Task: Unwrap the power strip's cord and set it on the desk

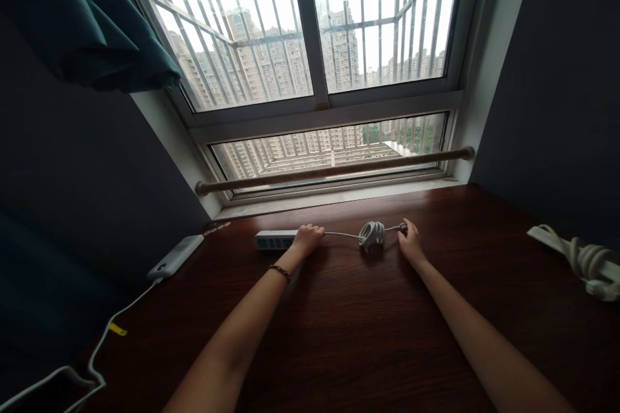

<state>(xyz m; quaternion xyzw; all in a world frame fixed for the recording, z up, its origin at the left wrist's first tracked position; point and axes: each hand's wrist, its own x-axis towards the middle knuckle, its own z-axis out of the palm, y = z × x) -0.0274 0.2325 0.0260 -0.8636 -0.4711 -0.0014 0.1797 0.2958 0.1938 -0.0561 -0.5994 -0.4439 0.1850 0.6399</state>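
Note:
A white power strip lies on the dark wooden table near the window. My left hand is closed over its right end. From there its white cable runs right into a bundled coil. My right hand is closed on the dark plug end just right of the coil. Both forearms reach forward across the table; a beaded bracelet sits on my left wrist.
A second white power strip lies at the left table edge, its cable trailing toward me. Another coiled white cord rests at the far right. A wooden rod crosses the window sill; a dark curtain hangs upper left.

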